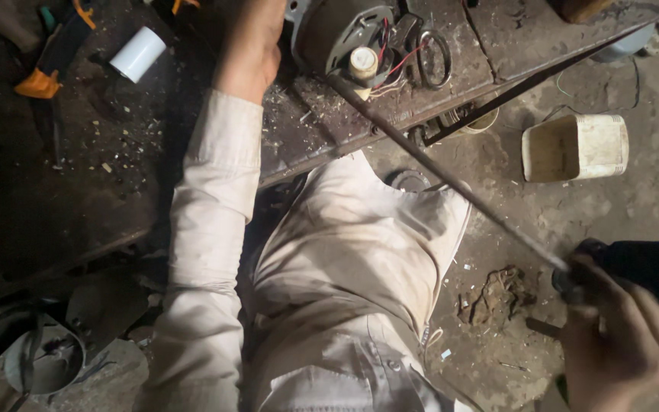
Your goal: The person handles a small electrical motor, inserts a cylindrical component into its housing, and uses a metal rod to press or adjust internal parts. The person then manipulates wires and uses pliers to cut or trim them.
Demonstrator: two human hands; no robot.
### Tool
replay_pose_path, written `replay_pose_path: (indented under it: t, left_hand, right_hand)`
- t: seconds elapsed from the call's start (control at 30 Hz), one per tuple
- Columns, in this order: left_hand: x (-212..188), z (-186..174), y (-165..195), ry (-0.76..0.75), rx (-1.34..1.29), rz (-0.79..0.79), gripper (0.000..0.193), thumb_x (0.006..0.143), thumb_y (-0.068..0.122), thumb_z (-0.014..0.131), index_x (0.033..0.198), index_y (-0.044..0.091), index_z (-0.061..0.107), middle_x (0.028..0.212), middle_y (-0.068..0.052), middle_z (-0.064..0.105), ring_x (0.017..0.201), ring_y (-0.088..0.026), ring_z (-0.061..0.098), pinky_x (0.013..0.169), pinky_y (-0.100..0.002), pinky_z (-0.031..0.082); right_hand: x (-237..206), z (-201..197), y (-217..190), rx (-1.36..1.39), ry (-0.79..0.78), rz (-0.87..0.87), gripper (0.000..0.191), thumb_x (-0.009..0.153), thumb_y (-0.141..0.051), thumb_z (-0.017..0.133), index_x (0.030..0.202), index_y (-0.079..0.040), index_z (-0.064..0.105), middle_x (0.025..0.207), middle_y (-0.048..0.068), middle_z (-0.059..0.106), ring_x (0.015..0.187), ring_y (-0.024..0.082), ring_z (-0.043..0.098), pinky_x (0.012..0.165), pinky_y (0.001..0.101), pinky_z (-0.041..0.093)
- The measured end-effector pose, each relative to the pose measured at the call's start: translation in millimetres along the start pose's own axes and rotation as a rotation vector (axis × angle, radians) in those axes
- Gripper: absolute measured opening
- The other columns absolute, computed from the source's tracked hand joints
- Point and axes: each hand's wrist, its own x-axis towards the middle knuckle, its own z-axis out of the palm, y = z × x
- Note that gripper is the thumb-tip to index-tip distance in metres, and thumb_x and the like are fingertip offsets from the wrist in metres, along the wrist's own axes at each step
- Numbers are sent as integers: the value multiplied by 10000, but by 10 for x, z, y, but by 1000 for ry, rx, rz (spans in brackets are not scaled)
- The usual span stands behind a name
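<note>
A repair workshop. A dark, worn metal counter (116,175) is strewn with filings and chips. On it lie a small electric motor (345,34) with exposed red and black wires (398,65), orange-handled pliers (51,61) and a white cylinder (137,53). The dusty concrete floor (634,198) below carries a grimy cream plastic housing (573,146) and a heap of debris (493,296).

On the bench (116,175), the motor (345,34) sits right of the left hand (252,46); a cylinder (138,53) and pliers (55,53) lie to its left. A rod (451,179) runs from the motor down to the right hand (623,343). A tub (573,146) lies on the floor (650,206), right of the bench.
</note>
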Motion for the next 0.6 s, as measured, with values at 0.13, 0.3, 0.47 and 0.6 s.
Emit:
replay_pose_path:
  t: [0.13, 0.3, 0.47, 0.6]
  left_hand:
    - [15, 68, 14, -79, 40, 83, 278, 985, 178, 733, 1217, 51, 647, 1174, -30, 697, 1124, -152, 658, 1053, -358, 495]
    - [101, 70, -61, -128, 86, 109, 286, 1007, 205, 718, 1230, 37, 660, 1191, -40, 701, 1138, -156, 647, 1064, -353, 483]
    - [102, -58, -173, -98, 10, 18, 305, 982, 279, 685, 1218, 87, 672, 1204, 13, 698, 1176, -132, 586, 1077, -357, 403]
    - [86, -66, -113, -82, -1, -21, 305, 937, 303, 710, 1183, 127, 671, 1190, 44, 691, 1191, -115, 545, 1089, -373, 341]
  right_hand:
    - [-148, 298, 170, 1255, 134, 805, 330, 1181, -230, 653, 1024, 58, 624, 781, 65, 645, 633, 124, 628, 574, 278, 534]
    - [-120, 310, -55, 1062, 92, 927, 451, 1072, -133, 558, 1475, 69, 529, 976, 140, 676, 831, 222, 683, 759, 381, 565]
    - [-13, 88, -304, 790, 22, 630, 594, 837, 16, 633, 1416, 40, 500, 1141, 189, 688, 1022, 277, 712, 969, 422, 576]
    - [179, 9, -202, -73, -85, -29, 372, 981, 1, 779, 1334, 50, 670, 1121, 215, 741, 988, 301, 756, 891, 356, 612]
